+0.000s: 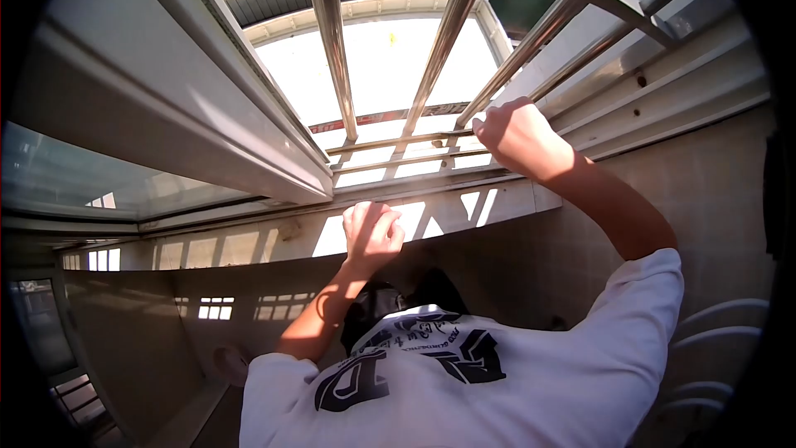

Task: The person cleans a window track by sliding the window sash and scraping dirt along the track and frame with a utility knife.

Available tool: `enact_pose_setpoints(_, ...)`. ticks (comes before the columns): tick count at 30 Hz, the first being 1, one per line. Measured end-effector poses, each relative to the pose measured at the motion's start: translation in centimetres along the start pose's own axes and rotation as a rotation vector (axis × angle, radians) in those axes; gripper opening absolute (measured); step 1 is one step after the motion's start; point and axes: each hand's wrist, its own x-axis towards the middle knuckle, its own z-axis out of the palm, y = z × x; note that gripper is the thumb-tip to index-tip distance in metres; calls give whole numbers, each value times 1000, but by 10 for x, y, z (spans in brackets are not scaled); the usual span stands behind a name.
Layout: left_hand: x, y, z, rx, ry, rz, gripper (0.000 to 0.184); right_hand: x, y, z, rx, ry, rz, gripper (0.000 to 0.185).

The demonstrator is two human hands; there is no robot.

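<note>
The window track [433, 157] lies along the inner sill [516, 204], at the foot of the metal bars [435, 50]. Your right hand [518, 134] curls by its right end, your left hand [372, 235] curls at the sill's edge; whether either pinches anything, I cannot tell.

We list: glaring daylight through metal window bars [336, 41]; striped shadows, windowsill [518, 203]; dim wall [489, 261] below; fisheye-curved, blackened edges.

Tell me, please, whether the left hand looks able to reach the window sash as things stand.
Probably yes: the left hand is close to the window sash, and nothing visible blocks the way.
</note>
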Motion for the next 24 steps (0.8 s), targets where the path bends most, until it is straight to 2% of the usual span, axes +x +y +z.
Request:
enact_pose_setpoints(3, 0, -1, -2, 20, -18, 4, 18, 14, -28, 30, 225, 238, -28, 30)
enact_pose_setpoints(5, -2, -1, -1, 14, -24, -2, 19, 41, -46, 47, 225, 272, -59, 37)
enact_pose_setpoints(7, -2, 0, -2, 19, -35, -2, 20, 64, -69, 56, 245, 182, -56, 43)
enact_pose_setpoints(10, -1, 0, 1, 21, -23, 5, 20, 81, -92, 66, 189, 246, -84, 43)
enact_pose_setpoints(13, 0, -1, -1, 17, -13, 10, 20, 62, -78, 65, 193, 66, -104, 45)
enact_pose_setpoints(14, 0, -1, -2, 13, -11, 9, 20, 48, -68, 73, 189, 78, -86, 33)
enact_pose_setpoints(15, -2, -1, -2, 12, -11, 9, 19, 30, -54, 65, 248, -23, -3, 20)
enact_pose_setpoints(16, -1, -2, -2, 9, -10, 15, 19, 9, -43, 64, 107, 154, 28, 18)
enact_pose_setpoints(17, 1, -2, -1, 6, -6, 26, 19, -11, -27, 56, -19, 210, 69, 13)
enact_pose_setpoints(18, 2, -1, -2, 32, -6, 31, 18, -24, -12, 37, -116, -45, 104, 8)
enact_pose_setpoints(19, 1, 0, -3, 31, -9, 20, 18, -40, 1, 21, -360, -213, 107, 6)
enact_pose_setpoints(20, 0, 1, -4, 27, -18, 13, 18, -55, 14, 30, -340, -164, 273, 8)
enact_pose_setpoints(21, 1, 0, -3, 18, -24, 11, 18, -61, 27, 33, -193, -152, 312, 8)
enact_pose_setpoints(23, 2, -2, -1, 16, -17, 5, 18, -78, 23, 37, -137, 24, 299, 8)
enact_pose_setpoints(24, -2, 0, -1, 14, -20, -5, 17, -75, 17, 34, -27, -25, 308, 7)
